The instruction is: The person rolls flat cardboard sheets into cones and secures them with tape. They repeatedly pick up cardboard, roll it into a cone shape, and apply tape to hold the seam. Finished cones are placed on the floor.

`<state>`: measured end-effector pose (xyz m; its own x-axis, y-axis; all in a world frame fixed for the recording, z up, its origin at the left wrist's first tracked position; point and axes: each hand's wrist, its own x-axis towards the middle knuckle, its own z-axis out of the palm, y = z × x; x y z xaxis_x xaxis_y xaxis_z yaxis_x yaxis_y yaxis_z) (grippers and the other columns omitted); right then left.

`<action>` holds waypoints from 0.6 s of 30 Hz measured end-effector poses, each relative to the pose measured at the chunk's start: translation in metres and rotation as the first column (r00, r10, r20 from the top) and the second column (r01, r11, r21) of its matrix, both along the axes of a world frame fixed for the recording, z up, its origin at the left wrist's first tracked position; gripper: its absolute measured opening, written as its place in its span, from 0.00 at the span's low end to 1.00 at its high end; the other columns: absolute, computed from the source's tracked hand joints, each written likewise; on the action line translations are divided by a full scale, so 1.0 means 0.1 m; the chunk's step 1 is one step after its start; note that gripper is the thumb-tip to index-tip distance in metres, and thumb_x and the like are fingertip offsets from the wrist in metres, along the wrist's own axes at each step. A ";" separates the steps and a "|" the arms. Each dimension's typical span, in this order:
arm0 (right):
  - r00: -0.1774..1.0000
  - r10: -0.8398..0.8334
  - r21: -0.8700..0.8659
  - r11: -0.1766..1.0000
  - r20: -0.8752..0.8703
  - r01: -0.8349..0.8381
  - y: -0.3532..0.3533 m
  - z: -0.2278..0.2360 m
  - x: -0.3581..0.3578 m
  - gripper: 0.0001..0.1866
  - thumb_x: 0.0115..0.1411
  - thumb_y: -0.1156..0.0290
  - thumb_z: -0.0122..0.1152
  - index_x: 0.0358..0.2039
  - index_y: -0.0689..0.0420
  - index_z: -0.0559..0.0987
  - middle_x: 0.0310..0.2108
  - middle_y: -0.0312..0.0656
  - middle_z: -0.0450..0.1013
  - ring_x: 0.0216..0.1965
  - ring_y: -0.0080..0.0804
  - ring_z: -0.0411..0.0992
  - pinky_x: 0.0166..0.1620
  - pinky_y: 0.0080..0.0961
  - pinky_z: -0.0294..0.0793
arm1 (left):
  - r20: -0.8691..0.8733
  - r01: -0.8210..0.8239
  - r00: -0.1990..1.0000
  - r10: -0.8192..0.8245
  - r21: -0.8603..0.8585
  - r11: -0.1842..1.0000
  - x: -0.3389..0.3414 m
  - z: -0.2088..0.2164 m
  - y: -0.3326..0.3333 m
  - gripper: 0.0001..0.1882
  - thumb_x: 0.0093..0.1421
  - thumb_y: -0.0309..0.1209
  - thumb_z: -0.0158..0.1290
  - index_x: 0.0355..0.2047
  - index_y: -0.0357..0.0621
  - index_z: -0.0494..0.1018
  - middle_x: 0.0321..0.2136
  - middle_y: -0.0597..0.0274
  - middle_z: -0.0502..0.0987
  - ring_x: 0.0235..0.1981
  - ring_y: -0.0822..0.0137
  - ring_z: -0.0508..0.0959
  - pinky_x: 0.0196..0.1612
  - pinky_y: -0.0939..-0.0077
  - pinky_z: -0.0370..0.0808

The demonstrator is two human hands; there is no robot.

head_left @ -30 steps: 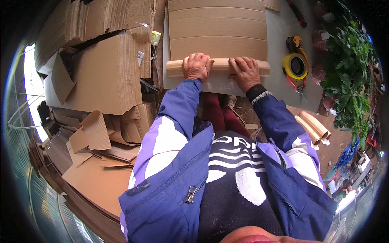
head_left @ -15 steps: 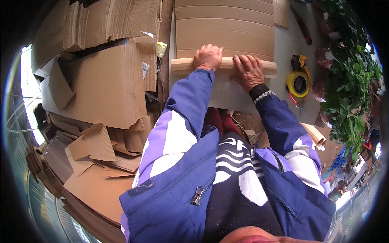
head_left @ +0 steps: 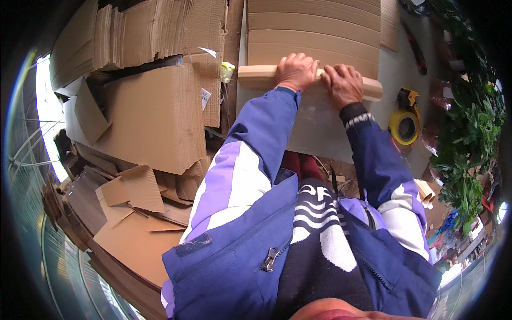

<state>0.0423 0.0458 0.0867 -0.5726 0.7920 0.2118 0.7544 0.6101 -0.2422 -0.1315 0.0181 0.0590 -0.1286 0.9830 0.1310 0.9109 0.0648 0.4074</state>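
Gripping, head view: left hand (head_left: pixel 298 70) and right hand (head_left: pixel 344 85) curled over the cardboard roll (head_left: pixel 258 73) near its middle, just beside each other. Roll lies crosswise at the near end of a creased cardboard sheet (head_left: pixel 314 40), left end close to the left edge of the tabletop (head_left: pixel 320 125). Bare tabletop nearside; narrow gap right, then yellow tape dispenser (head_left: pixel 396 121). Cardboard stack (head_left: pixel 154 117) crowds the left.
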 end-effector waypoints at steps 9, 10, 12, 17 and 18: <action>0.992 -0.015 -0.013 1.000 -0.126 0.014 0.64 -0.01 -0.23 0.10 0.56 0.60 0.64 0.33 0.51 0.79 0.39 0.40 0.73 0.46 0.42 0.71 0.49 0.39 0.74 | -0.111 0.067 0.993 -0.039 0.265 0.962 -0.03 0.02 0.12 0.09 0.61 0.43 0.53 0.33 0.53 0.76 0.37 0.65 0.77 0.43 0.59 0.76 0.47 0.54 0.69; 0.999 0.040 -0.034 0.999 -0.006 -0.041 0.58 0.03 -0.18 0.20 0.49 0.59 0.69 0.42 0.50 0.78 0.44 0.40 0.73 0.50 0.41 0.70 0.54 0.40 0.71 | -0.099 0.036 0.995 -0.022 0.141 0.989 -0.06 -0.01 0.23 0.10 0.62 0.44 0.53 0.31 0.54 0.76 0.36 0.65 0.78 0.42 0.59 0.76 0.46 0.55 0.70; 0.973 0.215 0.200 0.960 -0.088 -0.194 0.46 0.09 -0.03 0.31 0.44 0.52 0.74 0.48 0.49 0.76 0.49 0.41 0.73 0.51 0.43 0.71 0.55 0.45 0.68 | -0.137 0.027 0.990 -0.011 0.114 0.993 -0.15 -0.05 0.46 0.14 0.64 0.46 0.51 0.28 0.54 0.78 0.33 0.65 0.79 0.40 0.59 0.77 0.43 0.55 0.72; 0.982 0.156 -0.046 0.987 0.107 -0.152 0.72 0.07 -0.09 0.43 0.35 0.51 0.79 0.55 0.47 0.74 0.51 0.38 0.74 0.55 0.39 0.70 0.57 0.43 0.66 | 0.014 0.001 1.000 0.000 -0.021 1.000 -0.28 -0.07 0.91 0.14 0.65 0.44 0.52 0.28 0.52 0.77 0.32 0.61 0.78 0.38 0.55 0.77 0.39 0.55 0.74; 0.986 0.157 -0.057 0.986 0.047 -0.155 0.83 0.06 -0.14 0.42 0.35 0.51 0.79 0.53 0.46 0.74 0.51 0.37 0.75 0.55 0.38 0.71 0.56 0.43 0.66 | -0.020 0.014 1.000 -0.013 0.048 0.999 -0.29 -0.06 0.94 0.13 0.64 0.43 0.52 0.28 0.51 0.77 0.31 0.60 0.78 0.38 0.55 0.77 0.39 0.56 0.74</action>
